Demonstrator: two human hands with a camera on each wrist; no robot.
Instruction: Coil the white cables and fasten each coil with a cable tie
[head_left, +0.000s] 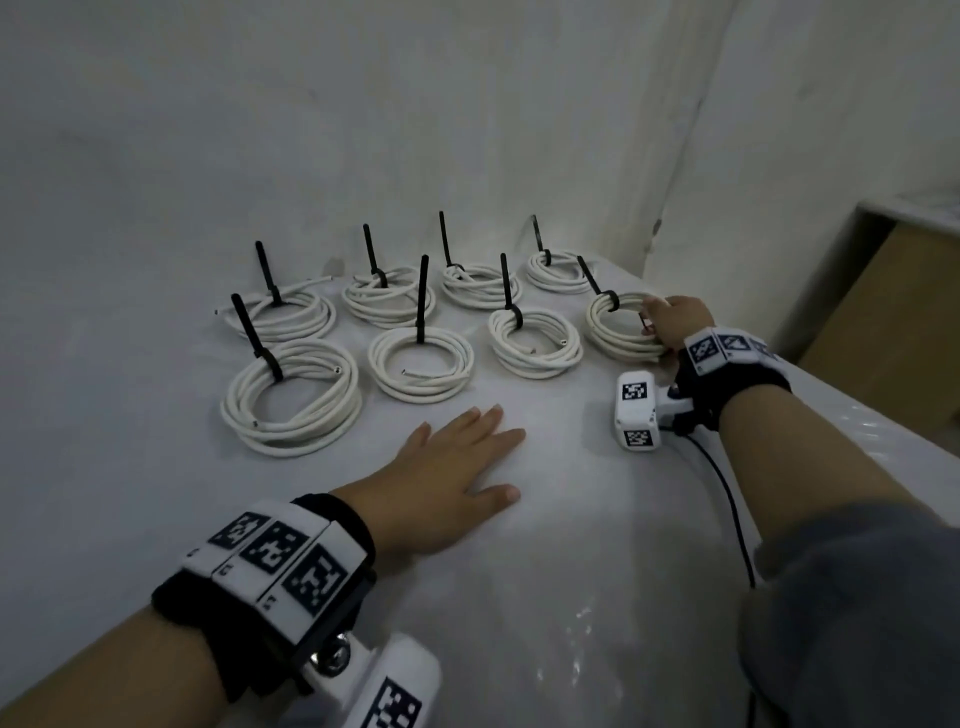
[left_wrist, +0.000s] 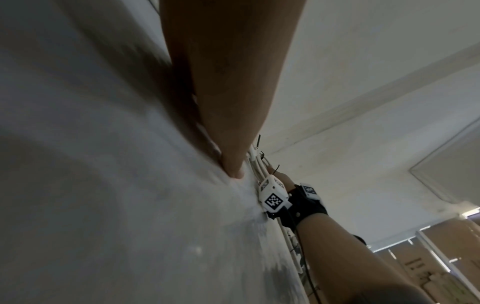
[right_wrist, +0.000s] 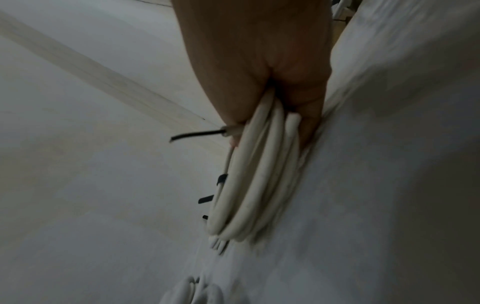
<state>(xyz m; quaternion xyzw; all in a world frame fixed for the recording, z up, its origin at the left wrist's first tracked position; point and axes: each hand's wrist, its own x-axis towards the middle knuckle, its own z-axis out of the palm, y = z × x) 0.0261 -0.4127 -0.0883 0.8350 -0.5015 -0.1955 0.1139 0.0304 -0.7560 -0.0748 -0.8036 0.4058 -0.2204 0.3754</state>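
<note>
White cable coils lie flat on the pale tabletop (head_left: 545, 545) in the head view, eight of them in two rows, and each one carries a black cable tie whose loose tail stands nearly upright. The coil at the right end (head_left: 621, 325) is under the right hand (head_left: 675, 319), whose fingers curl over its right edge; the fingertips are hidden behind the hand and the cable. Its tie (head_left: 597, 286) sits at the far left of the ring, with the tail leaning up and to the left. The left hand (head_left: 447, 478) lies flat on the tabletop, fingers straight and a little spread, holding nothing, near the front coils but not touching them. A brown cabinet (head_left: 893, 332) is cut off at the right edge. In the left wrist view the left hand (left_wrist: 228, 102) is seen only from its edge, pressed against the tabletop (left_wrist: 103, 185), so the separate fingers are hard to make out; beyond it the right hand (left_wrist: 283, 176) is small and mostly hidden by its wrist band. In the right wrist view the picture is blurred. The right hand (right_wrist: 262, 67) grips the coil (right_wrist: 259, 181) between fingers and thumb, and the loops run away from the camera along the tabletop (right_wrist: 389, 164). One thin dark cable end (right_wrist: 197, 134) sticks out to the left.
</note>
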